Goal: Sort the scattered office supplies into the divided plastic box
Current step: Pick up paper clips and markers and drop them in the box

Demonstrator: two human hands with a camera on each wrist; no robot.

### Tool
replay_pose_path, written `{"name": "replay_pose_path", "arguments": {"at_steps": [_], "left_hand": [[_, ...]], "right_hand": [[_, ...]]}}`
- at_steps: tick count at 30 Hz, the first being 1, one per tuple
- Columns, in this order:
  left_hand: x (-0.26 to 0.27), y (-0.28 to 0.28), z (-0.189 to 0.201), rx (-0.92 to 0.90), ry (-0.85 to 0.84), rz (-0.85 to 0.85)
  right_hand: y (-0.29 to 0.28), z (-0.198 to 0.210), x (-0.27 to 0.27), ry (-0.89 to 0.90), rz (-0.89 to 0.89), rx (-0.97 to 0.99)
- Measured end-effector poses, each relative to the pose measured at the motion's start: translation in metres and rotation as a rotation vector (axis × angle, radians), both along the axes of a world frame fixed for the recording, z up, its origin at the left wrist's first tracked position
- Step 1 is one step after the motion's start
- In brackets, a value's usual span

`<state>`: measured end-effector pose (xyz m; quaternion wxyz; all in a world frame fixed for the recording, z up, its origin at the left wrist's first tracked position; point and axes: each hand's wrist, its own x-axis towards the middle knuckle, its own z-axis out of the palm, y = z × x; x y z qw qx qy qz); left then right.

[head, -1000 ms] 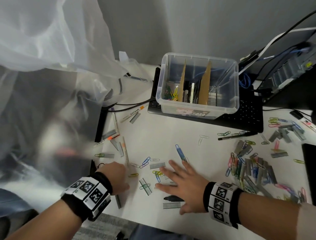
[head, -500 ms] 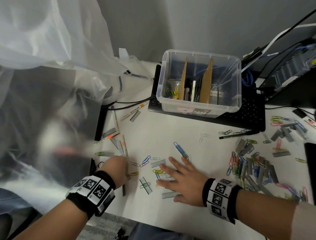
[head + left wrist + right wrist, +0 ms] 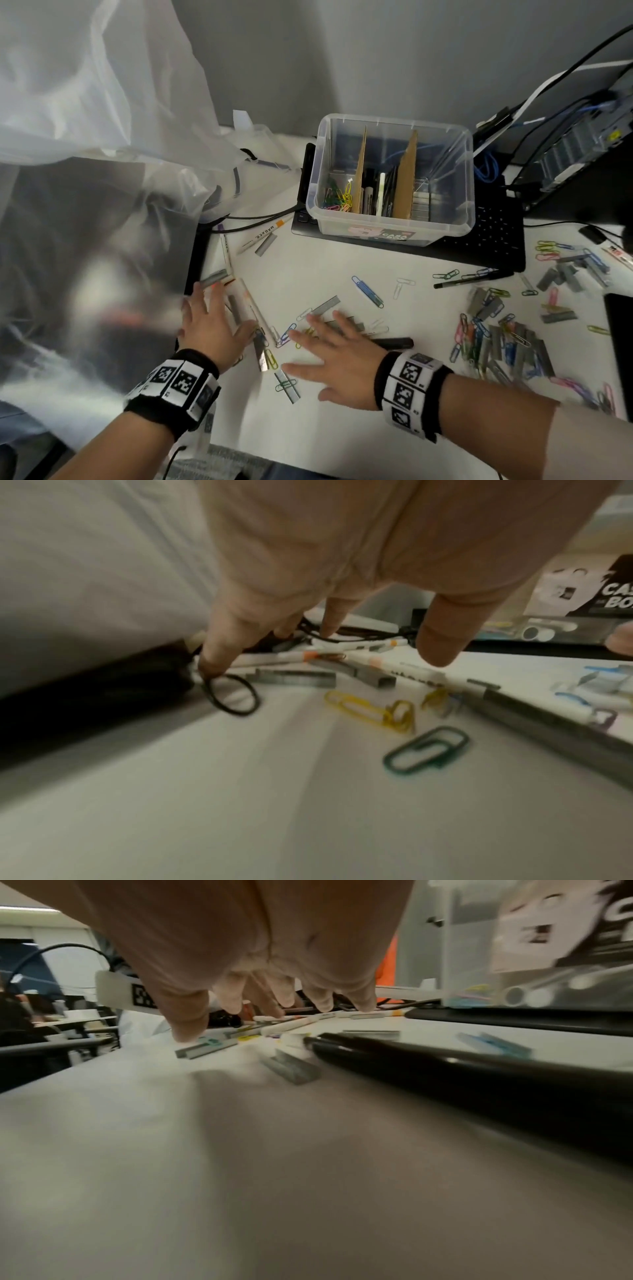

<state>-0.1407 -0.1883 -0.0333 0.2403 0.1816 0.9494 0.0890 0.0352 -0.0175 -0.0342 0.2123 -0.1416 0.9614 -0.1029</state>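
Observation:
The clear divided plastic box [image 3: 394, 120] stands at the back on a black keyboard; cardboard dividers split it into paper clips, pens and staple strips. My left hand [image 3: 219, 315] lies with straight, spread fingers over white markers [image 3: 246, 301] and staple strips by the table's left edge. In the left wrist view its fingertips [image 3: 440, 645] hover over a marker [image 3: 404, 669], a staple strip [image 3: 294, 676] and a black rubber band [image 3: 232, 696]. My right hand [image 3: 318, 353] rests flat and spread on clips and staple strips, a black pen [image 3: 394, 342] beside it.
A heap of coloured clips and staple strips [image 3: 496, 339] covers the right side. A black pen [image 3: 472, 278] lies before the keyboard [image 3: 493, 240]. Clear plastic sheeting [image 3: 102, 171] hangs on the left. Cables [image 3: 253, 219] run beside the box.
My left hand moved forward and uncurled, spreading over the markers. My right hand shifted slightly, and the black pen now shows to its right.

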Motion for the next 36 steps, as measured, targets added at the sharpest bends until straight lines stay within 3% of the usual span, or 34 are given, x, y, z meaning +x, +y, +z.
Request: {"name": "replay_pose_path", "arguments": {"at_steps": [3,6,15,18,24,32,36], "left_hand": [[-0.001,0.004,-0.007,-0.057,-0.012,0.006],[-0.002,0.008,-0.014,-0.064,0.013,-0.035],[0.027,0.032,-0.014,0.099,-0.029,-0.236],[0.038,0.041,-0.002,0.005,-0.047,-0.284],[0.054,0.065,0.015,-0.043,-0.018,-0.551],[0.072,0.112,0.015,-0.046,-0.055,-0.82],[0.077,0.136,0.01,-0.05,-0.096,-0.917]], "right_hand": [[-0.016,-0.005,-0.008,-0.033,0.131,0.023],[-0.015,-0.007,-0.013,-0.024,0.14,0.062],[0.027,0.002,0.008,-0.066,-0.093,0.15],[0.045,0.008,0.028,-0.072,-0.192,0.109],[0.077,0.012,0.071,-0.19,-0.274,0.164],[0.083,0.01,0.082,-0.107,-0.473,0.103],[0.085,0.01,0.108,-0.126,-0.437,0.135]]}}
